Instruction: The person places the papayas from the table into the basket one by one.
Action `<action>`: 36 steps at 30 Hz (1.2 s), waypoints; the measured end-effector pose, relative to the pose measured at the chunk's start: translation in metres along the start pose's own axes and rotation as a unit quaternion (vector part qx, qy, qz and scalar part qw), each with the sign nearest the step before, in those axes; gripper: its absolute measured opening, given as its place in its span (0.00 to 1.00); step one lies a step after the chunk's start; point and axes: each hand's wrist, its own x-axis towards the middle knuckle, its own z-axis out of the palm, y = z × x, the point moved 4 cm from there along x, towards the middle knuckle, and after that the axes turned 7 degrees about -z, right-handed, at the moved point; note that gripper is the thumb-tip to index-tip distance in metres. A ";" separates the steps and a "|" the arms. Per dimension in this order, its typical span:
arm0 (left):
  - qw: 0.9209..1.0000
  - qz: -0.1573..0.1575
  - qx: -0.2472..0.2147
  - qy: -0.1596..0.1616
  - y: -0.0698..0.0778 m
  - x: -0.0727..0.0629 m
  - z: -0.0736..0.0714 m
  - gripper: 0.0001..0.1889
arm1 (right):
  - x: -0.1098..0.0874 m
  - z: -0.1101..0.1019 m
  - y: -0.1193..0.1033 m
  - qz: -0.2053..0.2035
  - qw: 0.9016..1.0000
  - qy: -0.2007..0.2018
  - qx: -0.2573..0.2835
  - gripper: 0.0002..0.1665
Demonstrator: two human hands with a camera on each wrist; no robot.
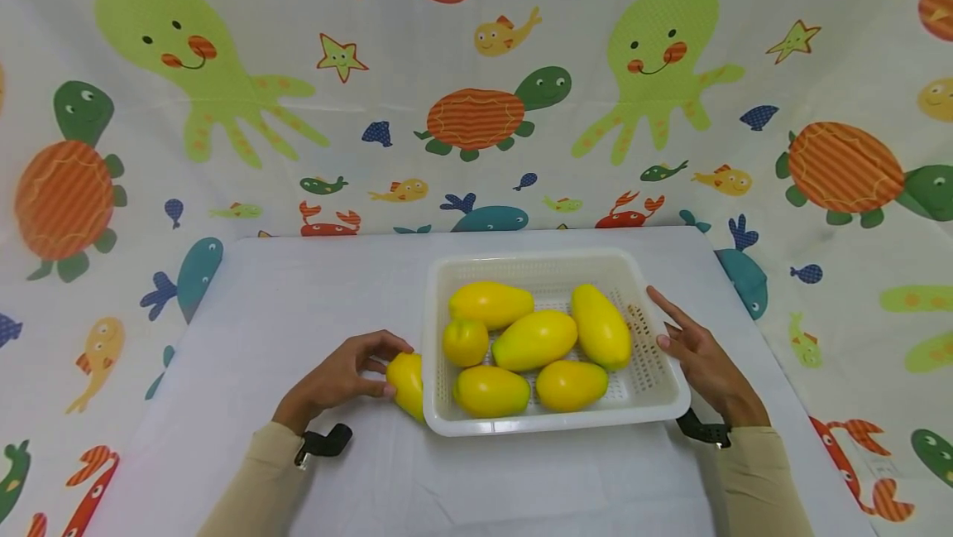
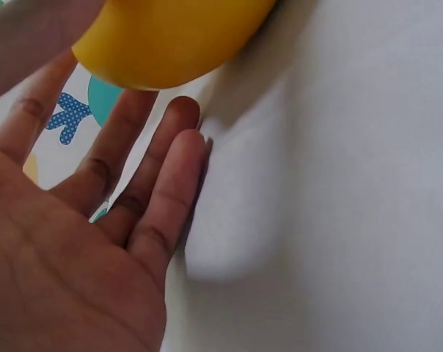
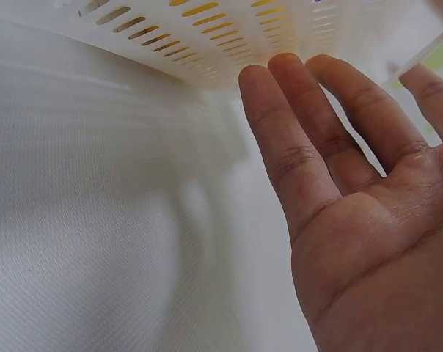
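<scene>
A white plastic basket (image 1: 557,426) with slotted walls holds several yellow mangoes (image 1: 534,340) with greenish tips. Just outside its left wall, another yellow mango (image 1: 405,381) lies partly hidden by the rim. My left hand (image 1: 348,376) pinches this outer mango between thumb and forefinger. In the left wrist view, the mango (image 2: 170,44) is at the top, and the remaining fingers stretch out below it, near the cloth. My right hand (image 1: 707,367) rests against the basket's right side. Seen from the right wrist, its fairly straight fingers touch the slotted wall (image 3: 199,37) from outside.
A white cloth (image 1: 335,289) covers the table under the basket. Behind and at both sides hangs a curtain (image 1: 417,24) printed with sea animals. Each wrist wears a black strap device (image 1: 326,441).
</scene>
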 end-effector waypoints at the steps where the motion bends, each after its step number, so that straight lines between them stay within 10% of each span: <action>1: 1.000 0.002 0.000 -0.004 0.000 0.000 0.000 0.27 | 0.000 0.000 0.000 0.000 1.000 0.000 -0.001 0.42; 11: 0.999 0.015 -0.021 -0.030 -0.001 0.002 0.004 0.27 | 0.000 0.000 0.001 0.006 1.000 0.003 0.000 0.42; 21: 0.999 0.022 -0.029 0.015 0.002 -0.029 -0.025 0.26 | 0.001 0.001 0.000 0.003 1.000 0.001 -0.002 0.43; 36: 0.995 0.052 0.018 0.088 0.054 -0.052 -0.056 0.27 | 0.001 -0.001 0.002 -0.004 1.000 -0.003 0.002 0.42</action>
